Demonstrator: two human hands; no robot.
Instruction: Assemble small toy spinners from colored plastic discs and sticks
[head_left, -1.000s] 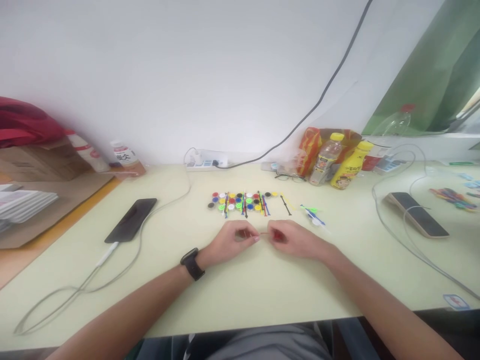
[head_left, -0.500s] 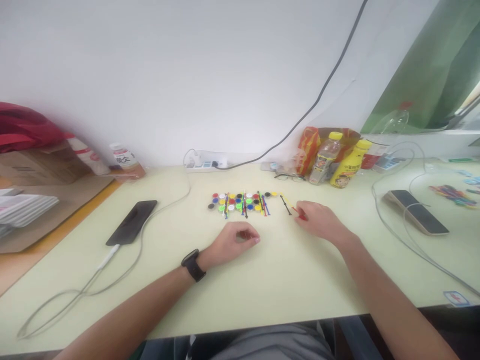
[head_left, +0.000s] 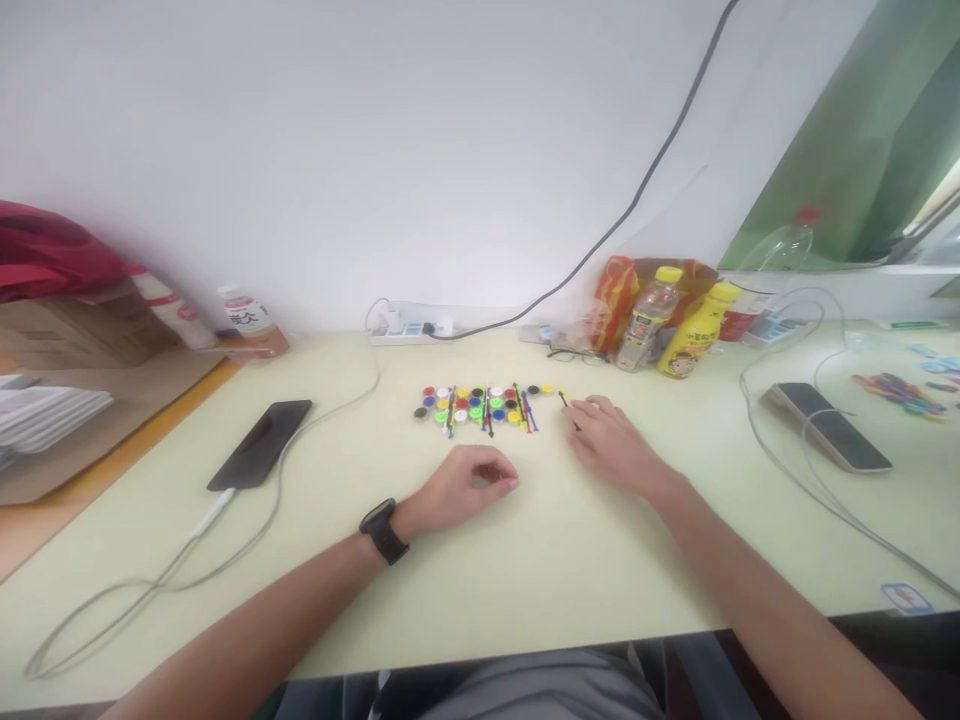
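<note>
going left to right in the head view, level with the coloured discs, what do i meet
White stack, black phone, coloured discs, right hand, dark-topped sloping object.

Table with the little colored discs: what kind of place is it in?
Probably a desk in an office or home; I can't tell which. A phone on a cable, a power strip and drink bottles suggest it.

The bare left forearm [head_left: 277,615] slants forward and inward, ending in the bare left hand [head_left: 457,490], whose fingers curl round toward the thumb [head_left: 499,490] in a loop. The bare right forearm [head_left: 765,585] angles in opposite; the bare right hand [head_left: 619,450] is palm-down, fingers [head_left: 589,415] extended, farther forward than the left.
</note>
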